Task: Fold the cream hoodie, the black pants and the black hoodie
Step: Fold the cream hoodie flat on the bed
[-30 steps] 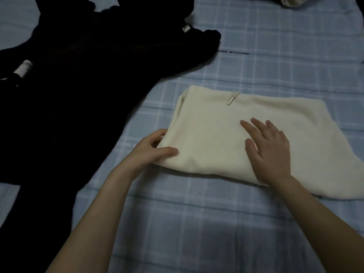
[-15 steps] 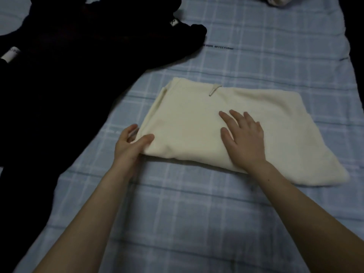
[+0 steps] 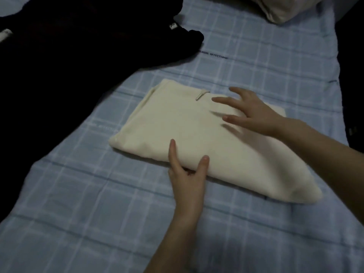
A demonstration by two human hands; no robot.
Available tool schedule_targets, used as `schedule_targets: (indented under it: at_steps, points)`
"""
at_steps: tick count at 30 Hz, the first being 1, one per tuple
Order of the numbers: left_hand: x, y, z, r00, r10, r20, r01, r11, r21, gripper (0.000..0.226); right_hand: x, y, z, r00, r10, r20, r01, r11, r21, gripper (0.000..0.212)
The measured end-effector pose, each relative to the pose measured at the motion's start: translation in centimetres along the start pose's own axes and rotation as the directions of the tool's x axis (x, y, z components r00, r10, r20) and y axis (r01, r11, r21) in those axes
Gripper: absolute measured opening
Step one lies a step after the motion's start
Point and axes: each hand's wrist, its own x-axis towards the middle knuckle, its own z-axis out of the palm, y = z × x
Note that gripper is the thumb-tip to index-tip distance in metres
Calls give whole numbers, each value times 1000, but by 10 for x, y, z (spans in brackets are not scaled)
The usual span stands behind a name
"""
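The cream hoodie lies folded into a thick rectangle in the middle of the bed, with a metal drawstring tip showing on its far edge. My left hand is at the middle of its near edge, with forefinger and thumb on top and the other fingers tucked under the fold. My right hand is over the hoodie's far right part, fingers spread and blurred. A large heap of black clothing covers the left side; I cannot tell hoodie from pants in it.
The bed has a blue plaid sheet. A pale pillow sits at the top right. More dark fabric runs along the right edge. A small label shows on the black heap.
My left hand has slid from the hoodie's left corner to the middle of its near edge. My right hand has lifted off the cloth and moved toward the far right side.
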Motion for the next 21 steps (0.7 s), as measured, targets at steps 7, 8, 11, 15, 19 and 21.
schedule_targets:
  at_steps: [7,8,11,15,19,21]
  points:
    - [11,-7,42,976,-85,-200,107,989,101,83,69,41,-17,921,7,389,44,992,-121,64]
    - [13,-11,41,975,-66,-214,91,990,106,83,74,43,-13,915,3,402,57,989,-137,65]
    - [16,-23,38,969,-14,-247,45,992,118,83,81,47,-5,911,-38,411,74,995,-74,67]
    - [17,-29,36,975,17,-220,-6,999,53,83,71,58,-10,854,-101,511,42,991,126,76]
    - [19,-23,25,989,33,-141,-22,997,79,80,59,58,-26,845,-105,525,-33,968,248,79]
    - [17,-16,14,994,60,-87,-50,991,122,80,44,55,-35,862,-85,499,-69,957,283,82]
